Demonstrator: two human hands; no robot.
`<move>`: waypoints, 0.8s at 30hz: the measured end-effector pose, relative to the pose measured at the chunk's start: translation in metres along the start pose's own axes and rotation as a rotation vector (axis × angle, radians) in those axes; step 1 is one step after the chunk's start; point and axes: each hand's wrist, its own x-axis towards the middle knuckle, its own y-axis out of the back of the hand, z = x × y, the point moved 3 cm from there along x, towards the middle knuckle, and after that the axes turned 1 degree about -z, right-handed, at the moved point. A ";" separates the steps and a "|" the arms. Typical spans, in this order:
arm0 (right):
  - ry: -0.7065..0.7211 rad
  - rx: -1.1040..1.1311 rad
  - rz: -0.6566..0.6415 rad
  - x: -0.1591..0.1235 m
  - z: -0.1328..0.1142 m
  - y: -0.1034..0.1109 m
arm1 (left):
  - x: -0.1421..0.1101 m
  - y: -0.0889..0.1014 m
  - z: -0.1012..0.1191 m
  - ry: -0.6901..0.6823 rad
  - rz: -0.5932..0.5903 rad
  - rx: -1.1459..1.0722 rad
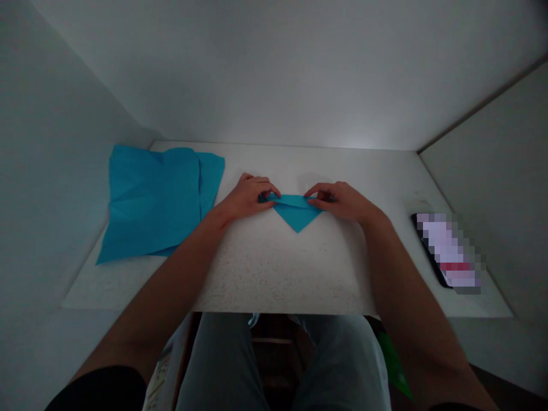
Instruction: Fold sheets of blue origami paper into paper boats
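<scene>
A small folded piece of blue paper (298, 218) lies at the middle of the white desk, its point toward me and a folded band along its far edge. My left hand (256, 196) pinches the left end of that band between thumb and fingers. At the opposite end, my right hand (336, 200) grips the paper the same way, thumb on the near side and fingers on the far side. Both ends of the paper are partly hidden by my fingers.
Larger creased blue sheets (154, 200) lie overlapping on the left of the desk (278, 279), beside my left forearm. A phone (447, 251) with a blurred-out screen rests at the right. White walls (291, 85) enclose the desk at the back and sides.
</scene>
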 end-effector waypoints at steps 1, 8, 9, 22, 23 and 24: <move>0.031 -0.040 0.005 0.004 -0.004 -0.005 | -0.001 0.000 0.002 -0.008 -0.002 0.004; 0.175 -0.160 -0.020 0.015 -0.016 -0.020 | 0.001 -0.003 0.001 0.026 0.008 0.037; 0.136 -0.142 -0.018 0.012 -0.010 -0.015 | 0.001 -0.003 -0.001 0.043 0.005 0.041; -0.080 0.028 0.109 -0.012 0.034 0.026 | 0.000 0.001 -0.015 0.116 0.047 0.001; -0.066 0.032 0.108 -0.011 0.033 0.025 | 0.001 0.000 -0.016 0.115 0.048 -0.023; -0.058 0.049 0.107 -0.010 0.033 0.023 | 0.002 -0.001 -0.017 0.113 0.049 -0.056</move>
